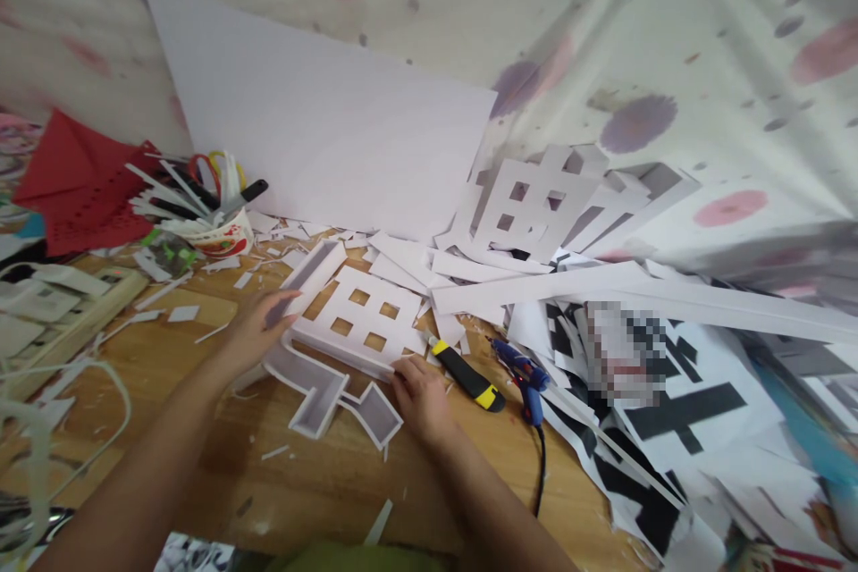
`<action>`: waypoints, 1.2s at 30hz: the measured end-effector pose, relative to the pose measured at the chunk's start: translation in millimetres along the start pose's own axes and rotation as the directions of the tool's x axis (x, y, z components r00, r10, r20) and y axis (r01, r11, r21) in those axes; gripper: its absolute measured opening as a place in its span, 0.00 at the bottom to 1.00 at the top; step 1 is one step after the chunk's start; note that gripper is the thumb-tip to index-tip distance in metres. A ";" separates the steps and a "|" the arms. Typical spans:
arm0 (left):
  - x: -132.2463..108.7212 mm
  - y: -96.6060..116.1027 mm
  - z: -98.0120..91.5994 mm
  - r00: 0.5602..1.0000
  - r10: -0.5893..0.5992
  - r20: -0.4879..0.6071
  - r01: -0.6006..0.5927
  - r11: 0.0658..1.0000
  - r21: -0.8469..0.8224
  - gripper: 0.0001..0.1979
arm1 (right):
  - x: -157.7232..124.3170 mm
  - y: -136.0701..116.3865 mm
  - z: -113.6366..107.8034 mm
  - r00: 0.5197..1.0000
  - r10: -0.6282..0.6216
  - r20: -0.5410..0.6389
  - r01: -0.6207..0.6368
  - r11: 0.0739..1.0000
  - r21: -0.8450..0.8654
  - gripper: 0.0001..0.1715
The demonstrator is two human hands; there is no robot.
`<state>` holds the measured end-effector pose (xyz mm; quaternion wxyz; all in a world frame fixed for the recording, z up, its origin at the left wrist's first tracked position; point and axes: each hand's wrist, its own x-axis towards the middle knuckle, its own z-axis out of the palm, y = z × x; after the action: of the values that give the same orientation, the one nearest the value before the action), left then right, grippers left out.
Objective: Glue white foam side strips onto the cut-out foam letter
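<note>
A white foam-board piece with square cut-outs (365, 308) lies on the wooden table, a raised strip along its near edge. My left hand (264, 326) has its fingers around the near end of a white channel-shaped strip (315, 273) at the piece's left side. At the near right corner, my right hand (419, 389) presses its fingers on the edge strip (345, 354). Just below lies a white walled shape (322, 398), open side up. A yellow-and-black utility knife (467, 375) and a blue glue gun (526, 375) rest to the right.
A tub (228, 234) holds scissors and tools at the back left, near a power strip (73, 322). White board (322, 125) leans behind. Cut foam pieces (536, 201) stand at the back right, above printed black-and-white sheets (703, 402). Scraps litter the table (221, 465).
</note>
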<state>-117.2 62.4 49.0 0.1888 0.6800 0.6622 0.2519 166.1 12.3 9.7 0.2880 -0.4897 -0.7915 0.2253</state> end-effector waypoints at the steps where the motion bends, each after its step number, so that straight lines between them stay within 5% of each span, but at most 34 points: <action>1: -0.3 -0.5 0.6 1.000 0.002 -0.003 -0.002 1.000 0.009 0.21 | -0.1 0.0 0.2 1.000 -0.004 0.002 0.004 1.000 -0.001 0.08; 36: -0.8 -3.7 0.6 0.999 0.032 0.026 -0.031 0.999 -0.028 0.19 | 5.0 4.4 -14.3 0.988 -0.052 0.147 0.044 0.998 0.051 0.10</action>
<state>-119.9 61.8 46.3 0.2029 0.6911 0.6452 0.2549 176.7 19.7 18.5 0.2454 -0.4454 -0.8167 0.2730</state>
